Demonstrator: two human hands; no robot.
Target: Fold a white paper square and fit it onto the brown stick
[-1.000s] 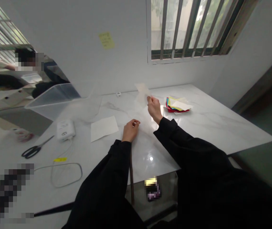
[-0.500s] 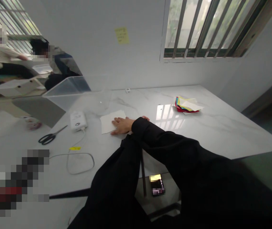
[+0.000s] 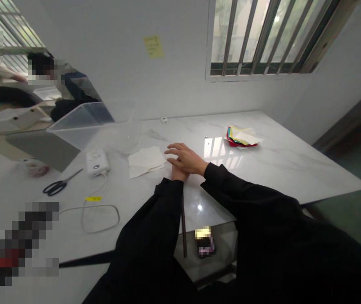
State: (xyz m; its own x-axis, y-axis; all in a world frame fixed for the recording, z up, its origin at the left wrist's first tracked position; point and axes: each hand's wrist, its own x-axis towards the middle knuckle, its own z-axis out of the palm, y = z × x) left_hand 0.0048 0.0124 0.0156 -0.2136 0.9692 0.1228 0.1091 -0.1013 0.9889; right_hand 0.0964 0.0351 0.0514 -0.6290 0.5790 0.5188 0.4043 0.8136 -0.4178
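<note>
My right hand hovers just above the white marble table, fingers spread and holding nothing, immediately right of a stack of white paper sheets. My left hand lies under the right one and is almost wholly covered by it, so its fingers do not show. Both arms wear black sleeves. A pile of coloured paper sheets lies further right on the table.
A clear plastic bin stands at the back left. A small white device with a looped cable and black scissors lie on the left. A yellow note sticks to the wall. Other people sit far left.
A second ago my right hand held a thin sheet up in the air. It then pressed flat on the white sheets, and now has pulled back to the right, empty.
</note>
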